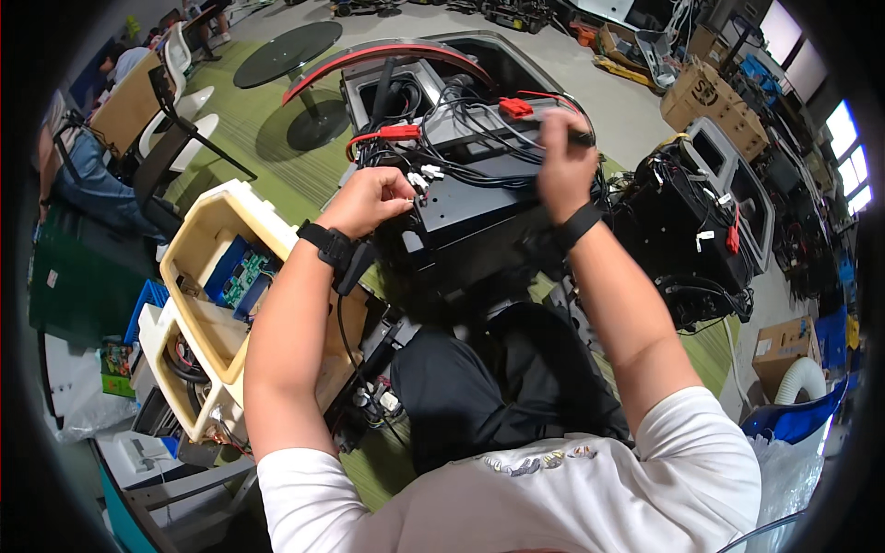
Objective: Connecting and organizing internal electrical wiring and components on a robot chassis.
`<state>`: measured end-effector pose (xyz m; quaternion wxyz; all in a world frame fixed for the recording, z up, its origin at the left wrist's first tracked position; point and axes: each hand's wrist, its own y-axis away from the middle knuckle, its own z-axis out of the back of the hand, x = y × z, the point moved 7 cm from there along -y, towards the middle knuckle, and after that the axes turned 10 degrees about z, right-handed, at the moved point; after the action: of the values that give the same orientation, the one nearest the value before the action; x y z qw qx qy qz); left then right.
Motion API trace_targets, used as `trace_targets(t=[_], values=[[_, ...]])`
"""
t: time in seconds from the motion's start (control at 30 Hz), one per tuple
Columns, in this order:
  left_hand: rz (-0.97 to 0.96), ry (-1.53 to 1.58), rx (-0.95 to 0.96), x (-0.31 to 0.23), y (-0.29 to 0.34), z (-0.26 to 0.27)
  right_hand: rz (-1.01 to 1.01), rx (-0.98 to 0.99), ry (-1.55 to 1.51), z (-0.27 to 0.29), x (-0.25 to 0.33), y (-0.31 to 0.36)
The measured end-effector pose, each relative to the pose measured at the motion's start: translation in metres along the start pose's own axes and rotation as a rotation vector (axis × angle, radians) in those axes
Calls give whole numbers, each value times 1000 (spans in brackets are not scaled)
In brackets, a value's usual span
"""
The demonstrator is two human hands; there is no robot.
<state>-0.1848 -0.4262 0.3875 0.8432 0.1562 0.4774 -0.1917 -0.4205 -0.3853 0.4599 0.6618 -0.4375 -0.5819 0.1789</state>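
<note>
In front of me stands a black metal machine box (pixel 479 207) with a grey frame, its top covered in bundled black cables (pixel 479 170). At its near left corner my left hand (pixel 376 201) is closed in a pinch; whatever is between thumb and fingers is too small to make out. White plug connectors (pixel 430 172) lie just beyond those fingertips. Over the box's right side, my right hand (pixel 567 170) is raised and smeared by motion, with something dark beside its fingers. Red connectors (pixel 399 133) sit among the cables, one of them (pixel 515 108) near the right hand.
To my left is a cream plastic housing (pixel 198 309) with a green circuit board (pixel 247 276) inside. A similar black cabled unit (pixel 687 230) stands at right. A curved red strip (pixel 387 48) arches behind the box, near a round dark table (pixel 288 55). Cardboard boxes (pixel 710 115) stand far right.
</note>
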Motion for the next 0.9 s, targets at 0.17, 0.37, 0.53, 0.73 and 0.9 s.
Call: trace_targets(t=[0.17, 0.37, 0.53, 0.73, 0.9], values=[[-2, 72, 44, 3, -7, -6, -16, -141, 190, 58, -64, -20], [-71, -4, 13, 2, -4, -5, -141, -141, 188, 54, -87, -6], [-20, 6, 6, 3, -4, -3, -121, -110, 191, 50, -95, -10], [-16, -7, -1, 4, -5, -3, -131, -116, 148, 48, -96, -9], [-58, -68, -19, -4, -3, -4, -117, -106, 199, 50, -91, -10]])
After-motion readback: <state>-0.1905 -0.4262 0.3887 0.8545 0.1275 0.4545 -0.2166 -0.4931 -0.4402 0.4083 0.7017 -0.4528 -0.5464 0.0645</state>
